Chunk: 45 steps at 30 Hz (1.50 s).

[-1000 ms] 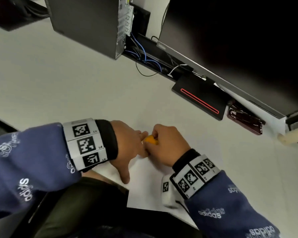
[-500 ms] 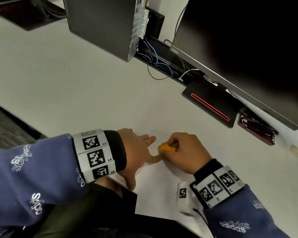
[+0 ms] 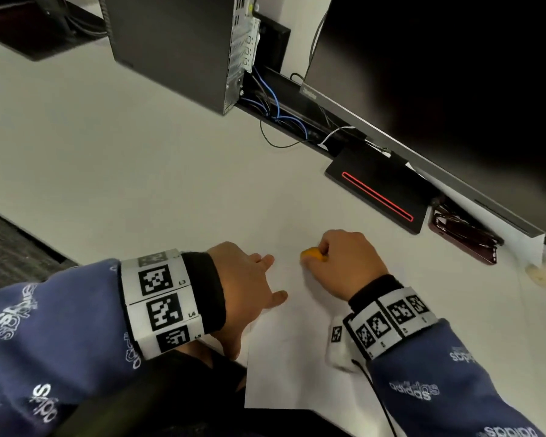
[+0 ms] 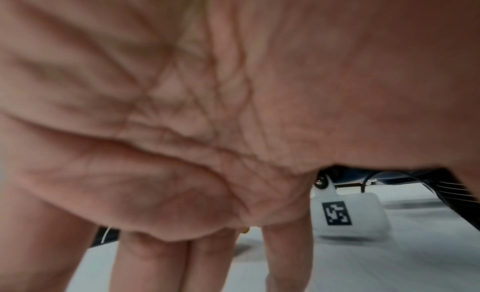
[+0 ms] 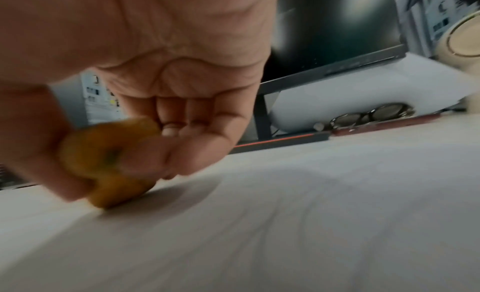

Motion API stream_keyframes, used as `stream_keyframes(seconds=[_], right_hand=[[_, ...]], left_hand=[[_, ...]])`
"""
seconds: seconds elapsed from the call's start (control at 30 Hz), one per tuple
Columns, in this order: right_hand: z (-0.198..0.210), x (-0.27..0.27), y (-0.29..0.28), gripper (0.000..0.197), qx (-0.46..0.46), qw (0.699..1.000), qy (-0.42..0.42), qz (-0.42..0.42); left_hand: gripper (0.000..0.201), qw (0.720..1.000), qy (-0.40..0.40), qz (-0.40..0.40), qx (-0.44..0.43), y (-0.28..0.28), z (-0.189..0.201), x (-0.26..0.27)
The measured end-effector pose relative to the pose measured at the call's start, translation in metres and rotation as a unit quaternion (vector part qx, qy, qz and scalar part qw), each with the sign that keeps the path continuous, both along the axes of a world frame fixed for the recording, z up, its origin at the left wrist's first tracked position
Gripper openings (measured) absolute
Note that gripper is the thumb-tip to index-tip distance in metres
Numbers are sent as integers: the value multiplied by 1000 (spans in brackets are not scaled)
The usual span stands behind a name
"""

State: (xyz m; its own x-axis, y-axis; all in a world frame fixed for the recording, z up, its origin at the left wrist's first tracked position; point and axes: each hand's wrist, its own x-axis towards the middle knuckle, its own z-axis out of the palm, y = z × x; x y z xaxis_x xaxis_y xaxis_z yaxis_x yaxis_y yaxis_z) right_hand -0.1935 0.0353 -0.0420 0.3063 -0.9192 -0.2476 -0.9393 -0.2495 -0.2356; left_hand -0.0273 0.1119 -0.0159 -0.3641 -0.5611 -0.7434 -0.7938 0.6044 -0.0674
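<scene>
A white sheet of paper (image 3: 290, 357) lies at the near edge of the white desk (image 3: 123, 171). My right hand (image 3: 344, 263) grips a small orange object (image 3: 311, 254), perhaps an eraser, and holds its lower end against the paper. In the right wrist view the orange object (image 5: 109, 162) sits between thumb and curled fingers, touching the sheet. My left hand (image 3: 249, 285) rests flat on the paper's left part with straight fingers (image 4: 145, 261), a short gap away from the orange object.
A black computer tower (image 3: 177, 45) stands at the back, with blue cables (image 3: 275, 102) beside it. A large monitor (image 3: 438, 89) with a red-striped base (image 3: 379, 190) is at the right. Folded glasses on a dark red case (image 3: 464, 234) lie under it.
The two hands, which were touching at the orange object, have come apart. My right hand has slid right with the object, and my left fingers now lie spread on the paper.
</scene>
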Motion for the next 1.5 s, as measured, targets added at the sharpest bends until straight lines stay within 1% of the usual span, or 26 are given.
stream_keyframes(seconds=[0.07,0.13,0.17,0.23,0.3,0.37,0.4,0.47,0.53,0.57,0.6,0.7,0.8,0.87,0.97,1.0,1.03,1.13,1.2,1.23,1.27,1.3,1.33,1.4,1.43,1.5], right_hand=[[-3,14,11,25,-19,999,9,50],[-7,29,33,22,-3,992,9,123],[-7,31,40,23,9,989,7,144],[-4,24,33,26,19,992,2,128],[-1,7,13,28,22,997,5,68],[-1,-3,0,28,0,1000,17,17],[-2,-2,1,26,-15,1000,14,12],[-4,12,17,22,-26,998,1,58],[-8,24,39,22,3,991,-16,129],[-9,24,46,24,19,989,-22,148],[-8,19,47,27,29,988,-29,147],[-5,-10,26,31,32,997,-25,64],[-4,-27,11,32,-15,1000,8,-17],[-4,-13,19,25,-39,999,13,6],[-5,16,50,21,7,995,-8,101],[-3,18,54,23,22,993,-12,113],[1,15,50,25,32,994,-13,101],[4,-17,18,28,40,999,4,8],[6,-34,0,28,10,998,16,-58],[4,-35,-1,28,-10,997,25,-74],[3,-30,2,27,-33,997,34,-67],[2,-20,10,25,-45,998,36,-39],[-1,-9,21,23,-42,999,27,0],[-4,10,46,23,0,997,-13,71],[-4,13,51,24,20,996,-26,82],[-4,3,41,25,41,998,-34,42]], left_hand=[[110,1000,2,0,0,0,0,-1],[100,1000,5,6,-6,1,1,-2],[95,1000,8,6,-9,1,2,-2],[101,1000,3,1,-5,2,1,-2],[108,1000,-9,-3,-5,1,0,-2],[105,1000,-5,6,-4,2,-3,-2],[107,1000,-3,10,-6,3,-5,-2],[110,1000,6,6,-16,4,-8,-1],[101,999,24,11,-22,6,-9,0],[97,999,30,15,-19,7,-10,0],[98,999,31,16,-18,8,-11,1],[114,999,23,4,-30,10,-16,2],[117,999,26,10,-37,13,-18,2],[115,999,32,10,-36,12,-21,2],[103,997,52,10,-47,10,-22,1],[100,997,58,12,-46,11,-20,1],[100,997,58,13,-43,11,-19,1],[111,998,48,19,-40,14,-15,0],[114,998,48,25,-42,15,-18,0],[115,998,47,29,-42,15,-19,-1],[116,998,44,29,-42,15,-20,-3],[116,998,41,29,-42,14,-21,-4],[115,998,38,27,-42,13,-20,-6],[108,998,44,24,-45,13,-19,-6],[104,998,48,23,-46,13,-18,-5],[109,997,50,24,-47,14,-20,-4]])
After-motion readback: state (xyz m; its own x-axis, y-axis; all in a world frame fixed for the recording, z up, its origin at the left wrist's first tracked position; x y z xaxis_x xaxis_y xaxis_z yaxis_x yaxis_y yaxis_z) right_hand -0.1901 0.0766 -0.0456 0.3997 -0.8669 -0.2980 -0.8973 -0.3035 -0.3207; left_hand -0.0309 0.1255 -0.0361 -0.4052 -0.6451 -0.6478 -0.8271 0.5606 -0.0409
